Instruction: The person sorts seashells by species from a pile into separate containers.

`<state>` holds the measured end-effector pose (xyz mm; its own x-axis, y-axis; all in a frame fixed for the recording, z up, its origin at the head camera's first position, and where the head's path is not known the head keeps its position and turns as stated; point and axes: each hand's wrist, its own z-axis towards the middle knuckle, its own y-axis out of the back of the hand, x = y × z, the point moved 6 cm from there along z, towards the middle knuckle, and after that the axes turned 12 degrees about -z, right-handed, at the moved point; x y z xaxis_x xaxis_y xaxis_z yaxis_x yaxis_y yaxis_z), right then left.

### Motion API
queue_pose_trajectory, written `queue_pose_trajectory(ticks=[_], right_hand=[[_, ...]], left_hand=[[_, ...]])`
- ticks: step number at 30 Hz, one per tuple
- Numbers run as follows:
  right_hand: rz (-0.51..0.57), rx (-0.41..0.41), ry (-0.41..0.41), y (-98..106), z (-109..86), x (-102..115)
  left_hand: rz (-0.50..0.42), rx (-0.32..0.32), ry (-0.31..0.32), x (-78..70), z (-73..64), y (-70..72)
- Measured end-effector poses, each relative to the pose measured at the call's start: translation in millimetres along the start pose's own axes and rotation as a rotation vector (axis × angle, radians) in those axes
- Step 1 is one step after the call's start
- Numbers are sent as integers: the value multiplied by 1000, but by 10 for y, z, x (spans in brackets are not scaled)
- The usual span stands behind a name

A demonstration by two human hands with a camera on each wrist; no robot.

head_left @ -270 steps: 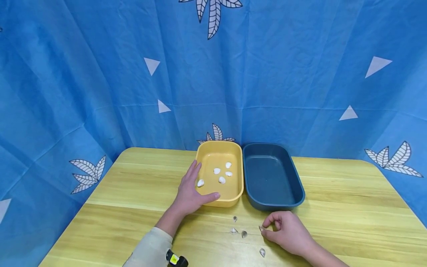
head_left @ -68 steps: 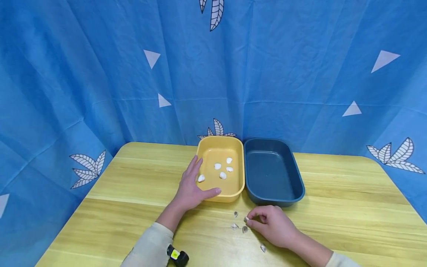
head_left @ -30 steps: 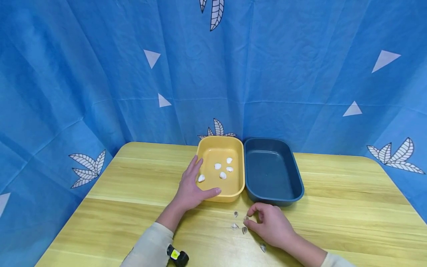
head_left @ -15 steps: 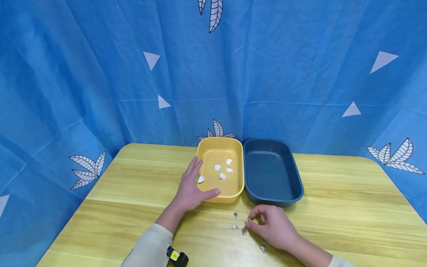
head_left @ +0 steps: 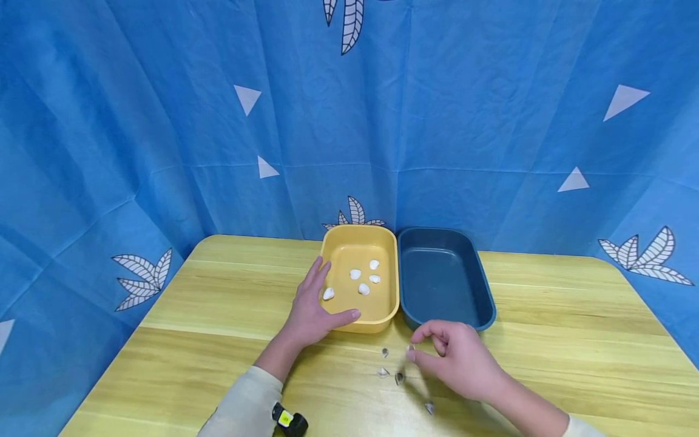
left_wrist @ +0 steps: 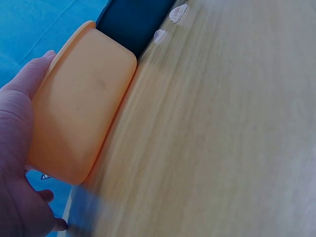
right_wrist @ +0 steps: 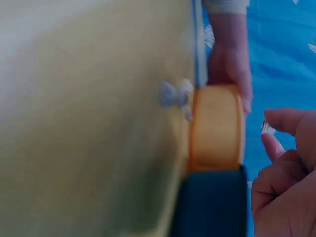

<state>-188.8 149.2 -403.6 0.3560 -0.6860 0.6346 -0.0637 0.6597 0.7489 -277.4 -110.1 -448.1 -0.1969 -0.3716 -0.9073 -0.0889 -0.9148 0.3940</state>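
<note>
My right hand (head_left: 464, 361) pinches a small pale seashell (head_left: 411, 349) between thumb and forefinger, just in front of the blue bin; the same shell (right_wrist: 267, 127) shows edge-on in the right wrist view. At the near left corner of the yellow bin (head_left: 357, 326) rests my left hand (head_left: 310, 309), fingers spread along the side and thumb along the front rim. Inside that bin lie several white shells (head_left: 363, 289). Brownish shells (head_left: 400, 378) lie scattered on the table in front, one (head_left: 429, 407) apart and nearer me.
The dark blue bin (head_left: 488, 285) stands right beside the yellow one, with no shells visible inside. Both are near the far edge of the wooden table (head_left: 573, 321). Behind hangs a blue patterned curtain (head_left: 480, 121).
Compared with nine seconds ago, my right hand has shifted left with a shell in its pinch. In the last half second it has risen toward the blue bin. My left hand stays put.
</note>
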Motion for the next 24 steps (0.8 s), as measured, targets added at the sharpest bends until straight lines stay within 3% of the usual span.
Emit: queue_pose_trajectory(ticks=[13,24], right_hand=[[-20,-67,62,381,392,-98],[-50,-156,-48,520,805,-421]], left_hand=[[-6,1,19,4,2,16],[-5,8,6,8,3,6]])
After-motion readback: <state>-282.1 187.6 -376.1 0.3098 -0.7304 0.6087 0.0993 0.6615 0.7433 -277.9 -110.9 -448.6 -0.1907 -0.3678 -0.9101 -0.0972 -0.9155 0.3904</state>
